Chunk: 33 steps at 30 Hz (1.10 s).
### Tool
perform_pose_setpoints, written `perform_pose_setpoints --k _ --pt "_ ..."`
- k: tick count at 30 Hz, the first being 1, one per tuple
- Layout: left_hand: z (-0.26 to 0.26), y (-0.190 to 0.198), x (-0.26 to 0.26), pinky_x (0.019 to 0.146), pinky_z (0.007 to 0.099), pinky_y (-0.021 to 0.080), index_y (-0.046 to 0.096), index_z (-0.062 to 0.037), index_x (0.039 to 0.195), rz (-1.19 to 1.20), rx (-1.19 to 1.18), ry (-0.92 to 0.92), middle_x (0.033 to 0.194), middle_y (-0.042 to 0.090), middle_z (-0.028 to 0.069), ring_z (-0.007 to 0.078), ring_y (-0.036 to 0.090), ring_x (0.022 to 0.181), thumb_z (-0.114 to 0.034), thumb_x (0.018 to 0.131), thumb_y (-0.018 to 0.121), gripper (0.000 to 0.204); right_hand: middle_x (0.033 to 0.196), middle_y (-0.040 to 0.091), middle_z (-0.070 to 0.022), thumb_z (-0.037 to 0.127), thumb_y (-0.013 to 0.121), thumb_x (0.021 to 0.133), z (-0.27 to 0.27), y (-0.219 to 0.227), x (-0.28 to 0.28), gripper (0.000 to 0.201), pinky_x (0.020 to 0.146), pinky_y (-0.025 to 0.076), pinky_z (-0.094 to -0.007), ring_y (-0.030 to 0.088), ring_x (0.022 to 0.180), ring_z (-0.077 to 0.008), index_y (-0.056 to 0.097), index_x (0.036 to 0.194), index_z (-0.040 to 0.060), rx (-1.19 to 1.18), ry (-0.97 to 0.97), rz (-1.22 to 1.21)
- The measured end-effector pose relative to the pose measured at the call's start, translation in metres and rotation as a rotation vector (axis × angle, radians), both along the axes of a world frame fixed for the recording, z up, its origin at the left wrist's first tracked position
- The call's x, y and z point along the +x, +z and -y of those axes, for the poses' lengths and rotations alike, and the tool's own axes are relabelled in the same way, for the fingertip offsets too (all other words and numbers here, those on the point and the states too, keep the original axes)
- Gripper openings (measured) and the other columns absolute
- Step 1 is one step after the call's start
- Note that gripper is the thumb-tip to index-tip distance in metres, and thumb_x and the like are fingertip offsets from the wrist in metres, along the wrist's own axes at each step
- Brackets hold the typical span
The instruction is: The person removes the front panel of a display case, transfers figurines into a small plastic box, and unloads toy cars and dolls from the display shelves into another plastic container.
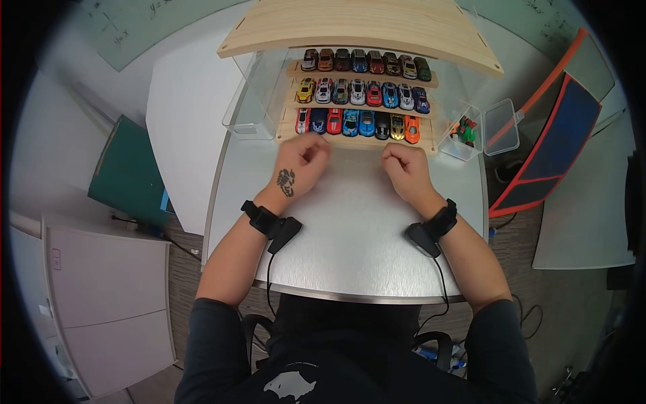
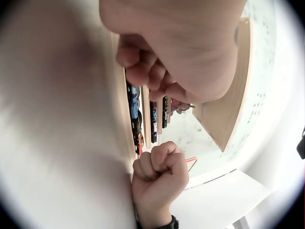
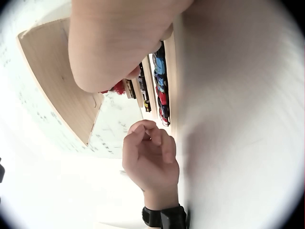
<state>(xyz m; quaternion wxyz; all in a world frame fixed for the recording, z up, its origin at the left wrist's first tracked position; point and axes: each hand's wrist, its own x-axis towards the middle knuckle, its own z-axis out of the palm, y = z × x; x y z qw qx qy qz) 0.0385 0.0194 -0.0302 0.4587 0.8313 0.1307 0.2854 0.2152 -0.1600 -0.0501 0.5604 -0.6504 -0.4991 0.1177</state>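
In the head view, my left hand (image 1: pixel 301 165) rests on the silver table just before the left end of a wooden stepped rack (image 1: pixel 356 142). Its fingers are loosely curled with a gap inside, and nothing is in them. To the right, apart from it, my right hand (image 1: pixel 408 174) lies with its fingers folded into an empty fist; the left wrist view shows this fist (image 2: pixel 162 176) from the side. Toy cars stand in three rows on the rack, among them a yellow car (image 1: pixel 305 90), a light blue car (image 1: pixel 350 122) and an orange car (image 1: pixel 412 129).
A wooden top board (image 1: pixel 363 30) on clear side panels overhangs the rack. At right stands a clear plastic box (image 1: pixel 463 149) with small red and green pieces, its lid (image 1: pixel 502 126) swung out. Another translucent box (image 1: pixel 247 128) sits left. The table's front edge (image 1: pixel 356 298) is near my body.
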Motion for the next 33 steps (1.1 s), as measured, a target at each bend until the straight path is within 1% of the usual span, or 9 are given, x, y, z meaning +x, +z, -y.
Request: perform_pose_setpoints --k 1,5,9,11,24,27,30,32,33 --pt "-0.003 0.007 -0.004 0.055 0.0263 0.046 0.064 -0.0006 0.088 -0.003 0.006 0.006 0.071 0.060 0.0029 0.0104 0.056 0.061 -0.004 0.091 0.054 0.011 0.056 0.049 -0.0034 0.006 0.054 0.086 -0.001 -0.001 0.000 0.012 0.049 0.035 -0.0269 0.043 0.051 -0.0085 0.061 0.077 -0.0007 -0.007 0.002 -0.013" --pt "-0.028 0.052 -0.024 0.060 0.0310 0.045 0.058 0.0001 0.077 0.271 0.812 0.532 0.070 0.056 0.0118 0.0215 0.055 0.064 0.000 0.082 0.055 0.005 0.057 0.050 -0.0033 0.006 0.054 0.086 -0.004 -0.004 0.002 0.012 0.049 0.035 -0.0270 0.043 0.052 -0.0085 0.061 0.077 -0.0007 -0.014 0.013 -0.006" --pt "-0.068 0.049 -0.033 0.066 0.0410 0.048 0.063 0.0012 0.080 0.233 0.977 0.669 0.071 0.060 0.0134 0.0300 0.059 0.072 -0.009 0.080 0.061 0.010 0.057 0.048 -0.0023 0.006 0.055 0.086 -0.004 -0.006 0.001 0.012 0.050 0.034 -0.0265 0.042 0.053 -0.0074 0.059 0.078 -0.0006 0.000 0.004 -0.024" --pt "-0.077 0.048 -0.038 0.074 0.0444 0.049 0.067 0.0024 0.077 -0.113 0.864 0.590 0.073 0.063 0.0156 0.0325 0.061 0.079 -0.015 0.083 0.062 0.019 0.058 0.047 -0.0017 0.007 0.056 0.087 -0.005 -0.005 0.003 0.012 0.050 0.034 -0.0263 0.041 0.054 -0.0068 0.059 0.078 -0.0007 0.014 0.003 -0.029" --pt "-0.037 0.086 -0.073 0.062 0.0433 0.053 0.066 0.0020 0.060 -0.662 0.973 0.599 0.057 0.060 0.0195 0.0336 0.062 0.066 -0.033 0.089 0.065 0.045 0.063 0.051 0.0034 0.006 0.055 0.088 -0.004 -0.002 0.003 0.012 0.053 0.035 -0.0230 0.043 0.058 -0.0037 0.060 0.077 0.0008 -0.041 -0.029 -0.133" --pt "-0.011 0.106 -0.071 0.061 0.0423 0.052 0.065 0.0025 0.060 -0.809 0.710 0.535 0.058 0.061 0.0212 0.0342 0.061 0.059 -0.041 0.091 0.065 0.053 0.064 0.052 0.0036 0.006 0.054 0.088 -0.004 -0.001 0.002 0.012 0.053 0.035 -0.0226 0.043 0.058 -0.0034 0.060 0.078 0.0011 -0.030 -0.023 -0.146" --pt "0.013 0.122 -0.062 0.060 0.0415 0.051 0.065 0.0046 0.062 -0.957 0.420 0.191 0.060 0.061 0.0214 0.0352 0.063 0.058 -0.050 0.091 0.062 0.062 0.064 0.052 0.0039 0.005 0.054 0.087 -0.002 0.002 0.002 0.012 0.054 0.034 -0.0222 0.043 0.059 -0.0031 0.060 0.078 0.0012 -0.035 -0.030 -0.139" --pt "0.015 0.111 -0.058 0.074 0.0399 0.055 0.071 0.0049 0.088 -0.773 0.332 -0.151 0.085 0.070 0.0250 0.0373 0.069 0.082 -0.055 0.091 0.061 0.061 0.064 0.052 0.0039 0.005 0.054 0.087 -0.001 0.002 0.001 0.011 0.054 0.034 -0.0221 0.042 0.059 -0.0030 0.060 0.078 0.0012 -0.044 -0.035 -0.135" --pt "0.019 0.103 -0.058 0.074 0.0399 0.055 0.071 0.0049 0.088 -0.772 0.334 -0.152 0.085 0.070 0.0250 0.0373 0.069 0.082 -0.055 0.091 0.061 0.061 0.064 0.052 0.0041 0.005 0.054 0.087 -0.001 0.002 0.002 0.011 0.054 0.033 -0.0220 0.042 0.058 -0.0030 0.061 0.079 0.0013 -0.050 -0.037 -0.127"
